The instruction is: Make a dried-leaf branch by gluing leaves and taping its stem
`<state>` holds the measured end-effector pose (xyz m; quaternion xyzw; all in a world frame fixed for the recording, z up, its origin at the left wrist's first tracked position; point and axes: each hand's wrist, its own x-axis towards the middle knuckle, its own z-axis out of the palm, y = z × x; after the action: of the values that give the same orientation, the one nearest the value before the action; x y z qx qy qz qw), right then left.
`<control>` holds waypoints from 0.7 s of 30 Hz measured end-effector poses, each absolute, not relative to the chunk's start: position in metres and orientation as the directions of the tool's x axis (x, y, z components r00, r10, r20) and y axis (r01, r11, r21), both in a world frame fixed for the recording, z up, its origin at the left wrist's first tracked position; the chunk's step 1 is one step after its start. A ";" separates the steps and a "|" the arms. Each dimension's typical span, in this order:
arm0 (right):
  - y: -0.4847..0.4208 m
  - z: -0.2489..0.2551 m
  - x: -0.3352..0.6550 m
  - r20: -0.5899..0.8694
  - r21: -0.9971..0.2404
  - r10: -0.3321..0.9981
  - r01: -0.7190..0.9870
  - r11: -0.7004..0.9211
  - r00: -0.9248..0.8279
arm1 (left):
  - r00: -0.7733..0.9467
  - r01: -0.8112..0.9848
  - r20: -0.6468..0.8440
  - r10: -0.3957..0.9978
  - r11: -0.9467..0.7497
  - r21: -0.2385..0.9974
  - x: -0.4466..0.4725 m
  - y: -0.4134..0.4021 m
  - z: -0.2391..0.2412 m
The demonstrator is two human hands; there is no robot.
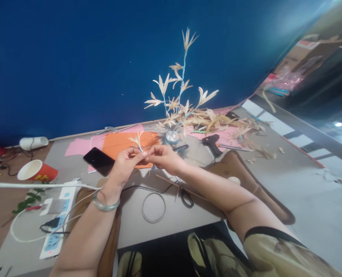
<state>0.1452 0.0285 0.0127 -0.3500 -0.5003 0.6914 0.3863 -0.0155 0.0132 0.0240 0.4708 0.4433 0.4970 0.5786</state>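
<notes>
Between the fingertips of my left hand (124, 166) is a small pale flower (137, 139), its straw-coloured petals pointing up and a light blue stem below them. My right hand (165, 158) is closed in a pinch right against the left fingertips; what lies in that pinch is hidden by the fingers. Behind my hands, a tall branched stem of similar flowers (184, 69), wrapped in light blue, rises from the table. A roll of tape (172, 137) sits by its foot. Orange paper (122, 141) lies just behind my left hand.
A black phone (98, 161) lies left of my hands. Farther left are a red paper cup (38, 171) and a power strip (55, 227) with cables. A glue gun (213, 144), dried husks (214, 120), scissors (187, 198) and a wire ring (153, 207) lie around. A blue wall (87, 65) stands behind.
</notes>
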 end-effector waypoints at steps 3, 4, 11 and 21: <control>0.027 0.014 0.145 -0.095 -0.969 0.884 -0.159 -0.186 -0.458 | 0.077 -0.138 -0.057 0.995 0.067 0.988 -0.014 0.013 0.024; 0.027 0.014 0.145 -0.096 -0.969 0.882 -0.158 -0.188 -0.461 | 0.069 -0.139 -0.056 0.996 0.065 0.988 -0.013 0.012 0.023; 0.029 0.015 0.144 -0.136 -0.917 0.876 -0.277 -0.288 -0.462 | 0.132 -0.285 -0.104 0.986 0.138 0.948 -0.008 0.008 0.026; 0.029 0.014 0.144 -0.064 -0.950 0.910 -0.253 -0.180 -0.409 | 0.133 -0.252 -0.075 0.988 0.107 0.962 -0.011 0.012 0.025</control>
<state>0.1435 0.0291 0.0142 -0.3416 -0.4808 0.6881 0.4227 -0.0113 0.0121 0.0250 0.4367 0.4216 0.5059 0.6129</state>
